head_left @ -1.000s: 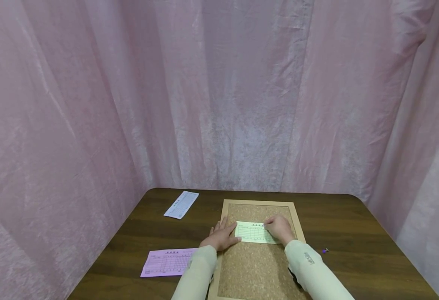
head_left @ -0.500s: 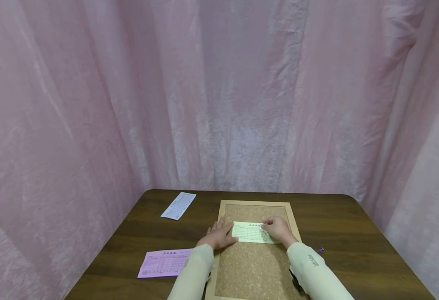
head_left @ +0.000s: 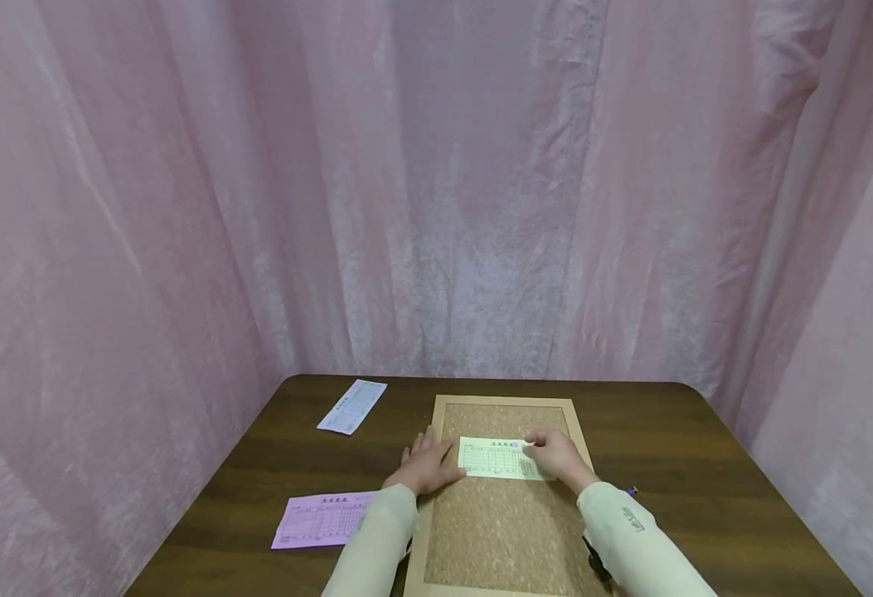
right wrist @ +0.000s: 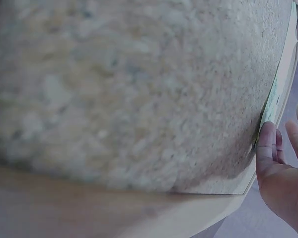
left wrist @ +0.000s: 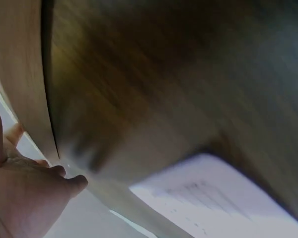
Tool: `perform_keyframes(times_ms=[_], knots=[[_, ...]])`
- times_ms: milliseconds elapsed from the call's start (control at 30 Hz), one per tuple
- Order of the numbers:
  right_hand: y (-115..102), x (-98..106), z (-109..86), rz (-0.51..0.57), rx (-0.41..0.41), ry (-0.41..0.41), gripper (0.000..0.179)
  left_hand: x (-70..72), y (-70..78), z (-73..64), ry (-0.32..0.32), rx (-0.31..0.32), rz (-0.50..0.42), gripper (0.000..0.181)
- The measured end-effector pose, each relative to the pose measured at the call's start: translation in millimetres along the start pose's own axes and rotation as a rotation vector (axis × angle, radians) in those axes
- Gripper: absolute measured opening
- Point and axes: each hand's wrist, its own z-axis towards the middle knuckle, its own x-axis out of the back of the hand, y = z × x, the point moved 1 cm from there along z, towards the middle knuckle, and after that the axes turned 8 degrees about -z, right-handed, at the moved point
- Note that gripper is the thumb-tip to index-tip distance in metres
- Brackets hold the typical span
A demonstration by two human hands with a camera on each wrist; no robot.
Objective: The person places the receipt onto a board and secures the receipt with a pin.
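Note:
In the head view a pale green printed slip (head_left: 492, 460) lies flat across the upper part of a cork board (head_left: 506, 531) with a light wooden frame. A small purple pushpin (head_left: 514, 445) shows at the slip's top edge. My right hand (head_left: 555, 456) is just right of that pin, its fingers slightly bent and apart from it, over the slip's right end. In the right wrist view this hand's fingertips (right wrist: 268, 130) are at the slip's edge, the thumb held away. My left hand (head_left: 424, 466) rests with spread fingers on the frame's left side, thumb at the slip's lower left corner.
A pink printed slip (head_left: 320, 521) lies on the dark wooden table (head_left: 675, 439) left of the board, partly under the left sleeve. Farther back is a pale blue slip (head_left: 352, 406). Another purple pushpin (head_left: 632, 491) lies right of the board, beside the right sleeve. Pink curtains surround the table.
The right hand's fingertips have come off the pushpin, which now shows in the slip's top edge. The left hand stays on the frame. The head view has shifted slightly.

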Motion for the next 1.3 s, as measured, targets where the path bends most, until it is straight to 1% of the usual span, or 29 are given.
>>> perform_keyframes(times_ms=[100, 233, 333, 433, 567, 767, 900, 1033, 1300], knots=[[-1.3, 3.3, -4.0, -0.005, 0.002, -0.002, 0.023, 7.6, -1.0, -3.6, 0.012, 0.007, 0.029, 0.069], [-3.3, 8.6, -10.1, -0.004, 0.012, -0.008, 0.025, 14.9, -6.0, -7.0, 0.01, 0.008, 0.064, 0.068], [-2.7, 12.4, -13.6, -0.02, 0.025, -0.014, 0.027, 19.1, -11.2, -8.0, 0.02, 0.012, 0.068, 0.066], [0.1, 16.7, -15.3, -0.039, 0.034, -0.02, 0.028, 24.0, -17.1, -7.9, 0.048, 0.03, 0.059, 0.063], [6.3, 23.8, -19.8, -0.036, 0.02, -0.029, 0.033, 30.0, -25.0, -9.7, 0.073, 0.055, 0.053, 0.062], [13.7, 40.3, -27.4, -0.029, 0.022, -0.055, 0.041, 40.3, -37.1, -13.9, 0.1, 0.052, 0.044, 0.065], [22.0, 47.8, -29.0, -0.073, 0.057, -0.054, 0.047, 50.2, -46.9, -16.0, 0.112, 0.054, 0.05, 0.065], [35.0, 50.5, -28.9, -0.12, 0.082, -0.07, 0.053, 59.9, -57.4, -17.5, 0.123, 0.066, 0.063, 0.065], [53.3, 59.1, -35.8, -0.182, 0.043, -0.11, 0.078, 77.9, -72.7, -22.6, 0.153, 0.074, 0.066, 0.065]])
